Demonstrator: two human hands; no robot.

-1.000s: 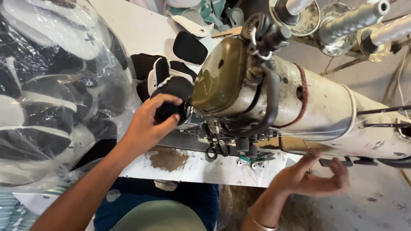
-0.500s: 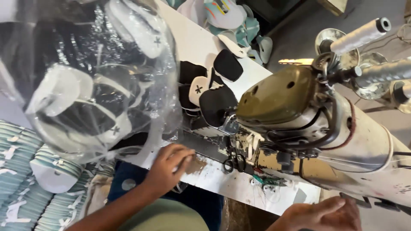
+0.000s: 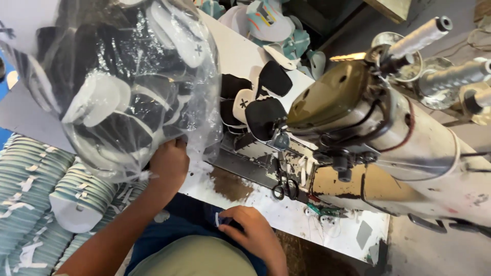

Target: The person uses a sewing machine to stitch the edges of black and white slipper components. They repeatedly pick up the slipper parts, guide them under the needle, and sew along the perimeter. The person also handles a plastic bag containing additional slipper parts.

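Two hands | left hand (image 3: 169, 164) grips plastic bag (image 3: 128, 87) | sewing machine (image 3: 378, 133) beside

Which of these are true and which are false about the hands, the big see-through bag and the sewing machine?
1. The left hand is at the bottom edge of the clear plastic bag of black and white shoe pieces. True.
2. The right hand is on the olive-green and cream sewing machine. False: it is low by the person's lap, at the edge of the white worktable, pinching something small.
3. A pair of small black scissors lies on the table by the machine. True.
4. The stacked pieces at far left are red. False: they are teal and white striped.
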